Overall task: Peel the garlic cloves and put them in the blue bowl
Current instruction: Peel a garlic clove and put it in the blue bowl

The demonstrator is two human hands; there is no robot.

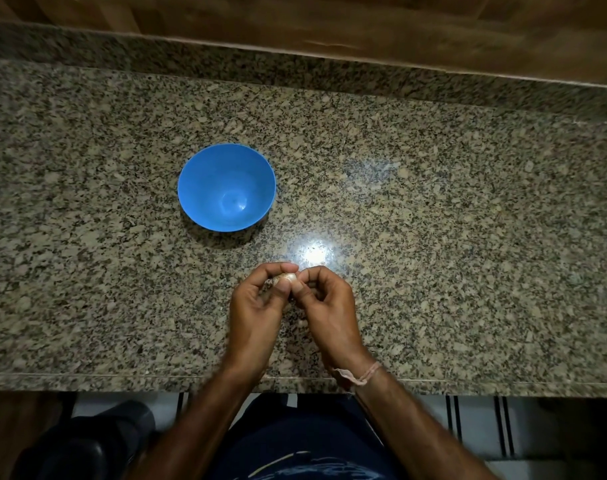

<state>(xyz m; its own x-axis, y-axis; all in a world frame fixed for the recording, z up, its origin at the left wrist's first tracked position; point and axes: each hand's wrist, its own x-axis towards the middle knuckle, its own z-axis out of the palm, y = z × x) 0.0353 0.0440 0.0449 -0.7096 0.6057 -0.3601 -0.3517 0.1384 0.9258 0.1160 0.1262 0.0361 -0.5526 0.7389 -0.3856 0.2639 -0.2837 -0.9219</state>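
A speckled brown-and-grey granite worktop [433, 209] runs across a dim kitchen, backed by a low stone upstand and wood panelling, with one bright lamp reflection just beyond the hands.

The fingers [278, 268] of the left hand [257, 313] curl round a small, pale, papery-skinned garlic clove [285, 279], the thumb lying against its near side. The fingertips of the right hand [324, 306] pinch at the clove's right end, thumb and forefinger pressed together, apparently on a bit of skin; whether any skin has come loose is too small to tell. Both hands are held close above the worktop near its front edge, and a thin pinkish thread band [364, 374] sits on the right wrist.

The round blue plastic bowl [194, 174] stands upright, beyond and to the left of the hands and apart from them, with nothing visible inside. So the task looks to be at its start, on the first clove.

To peel well here, the left hand should hold the clove steady without crushing it, while the right nips the skin at the tip and draws it back along the length in strips. Turning the clove a little between pulls would expose fresh skin. Dry skin tears short, so a firm nail pinch near the root end likely helps. Once the clove is bare, it goes up and left to the bowl.
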